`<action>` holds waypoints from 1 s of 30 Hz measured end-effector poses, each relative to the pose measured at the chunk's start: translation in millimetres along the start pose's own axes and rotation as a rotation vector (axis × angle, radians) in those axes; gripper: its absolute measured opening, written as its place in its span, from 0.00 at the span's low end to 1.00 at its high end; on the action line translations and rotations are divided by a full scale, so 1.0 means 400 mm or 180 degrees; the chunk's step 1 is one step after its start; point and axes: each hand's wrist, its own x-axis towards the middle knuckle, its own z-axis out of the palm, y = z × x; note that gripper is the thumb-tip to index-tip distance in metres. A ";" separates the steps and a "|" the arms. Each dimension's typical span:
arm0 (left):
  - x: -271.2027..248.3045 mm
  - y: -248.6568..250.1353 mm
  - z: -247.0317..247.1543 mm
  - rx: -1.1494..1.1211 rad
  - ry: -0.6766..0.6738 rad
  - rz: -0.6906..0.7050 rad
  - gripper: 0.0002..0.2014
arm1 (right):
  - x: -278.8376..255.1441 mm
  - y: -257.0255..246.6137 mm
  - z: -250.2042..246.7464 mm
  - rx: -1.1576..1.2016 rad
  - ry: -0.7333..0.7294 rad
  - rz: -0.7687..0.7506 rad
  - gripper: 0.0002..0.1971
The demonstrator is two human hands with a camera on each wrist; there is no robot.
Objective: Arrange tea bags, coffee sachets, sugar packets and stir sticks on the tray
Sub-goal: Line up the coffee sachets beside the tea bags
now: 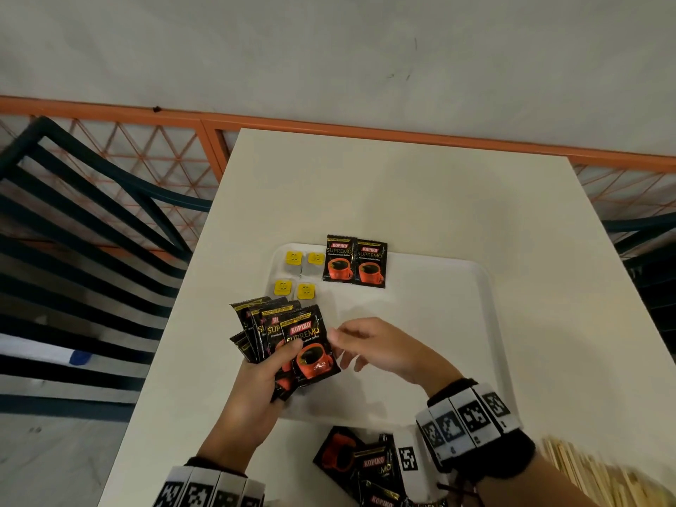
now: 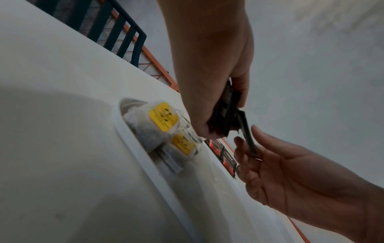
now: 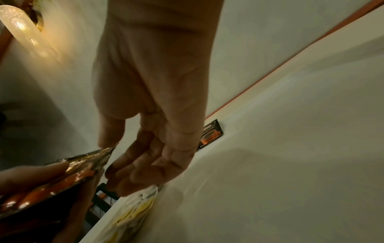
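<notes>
A white tray [image 1: 439, 305] lies on the white table [image 1: 402, 184]. Several tea bags with yellow tags [image 1: 300, 274] sit in its far left corner, with two black coffee sachets [image 1: 355, 261] side by side just right of them. Over the tray's left edge my left hand [image 1: 278, 360] grips a fan of black coffee sachets [image 1: 272, 331]. My right hand [image 1: 340, 345] pinches the right edge of the front sachet [image 1: 311, 349] between thumb and fingers. The left wrist view shows that sachet [image 2: 247, 131] sticking out of the stack into my right hand [image 2: 247, 143].
More loose coffee sachets [image 1: 358, 462] lie on the table in front of the tray, beside a white strip with a black code mark [image 1: 406, 459]. Blurred wooden stir sticks [image 1: 592, 473] lie at the front right. A dark slatted chair [image 1: 73, 232] stands to the left, and an orange mesh fence [image 1: 146, 148] behind.
</notes>
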 end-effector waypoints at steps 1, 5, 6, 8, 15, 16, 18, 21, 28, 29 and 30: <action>0.001 -0.001 -0.003 -0.0017 -0.0009 0.0040 0.21 | -0.004 0.004 0.004 0.0029 -0.0026 -0.0034 0.07; 0.000 -0.005 -0.006 -0.0013 -0.0078 0.0064 0.20 | 0.000 0.014 0.016 0.0324 0.0035 -0.0092 0.03; 0.000 -0.006 -0.009 -0.0029 -0.0060 0.0042 0.19 | 0.003 0.015 0.016 0.0400 0.0062 -0.0082 0.04; 0.000 -0.008 -0.016 -0.0097 -0.0022 -0.0038 0.13 | 0.008 0.017 0.011 0.0552 0.0106 -0.0063 0.05; 0.000 0.000 -0.030 -0.0249 0.0161 0.0063 0.08 | 0.065 0.028 -0.036 0.1250 0.1253 0.0047 0.08; -0.001 -0.001 -0.032 -0.0204 0.0184 0.0089 0.08 | 0.081 0.030 -0.043 0.1156 0.1501 0.0125 0.09; -0.002 -0.003 -0.034 -0.0100 0.0221 0.0074 0.07 | 0.112 0.032 -0.054 0.0906 0.1873 0.0262 0.12; -0.002 -0.008 -0.034 -0.0079 0.0260 0.0040 0.07 | 0.150 0.028 -0.059 0.0653 0.2125 0.0300 0.11; 0.003 -0.015 -0.047 -0.0136 0.0316 0.0015 0.08 | 0.203 0.033 -0.053 0.0314 0.2399 0.0279 0.07; 0.004 -0.015 -0.048 -0.0149 0.0313 0.0015 0.08 | 0.207 0.036 -0.052 0.0262 0.2457 0.0270 0.08; 0.004 -0.016 -0.050 -0.0169 0.0314 0.0014 0.09 | 0.208 0.037 -0.051 0.0202 0.2509 0.0260 0.08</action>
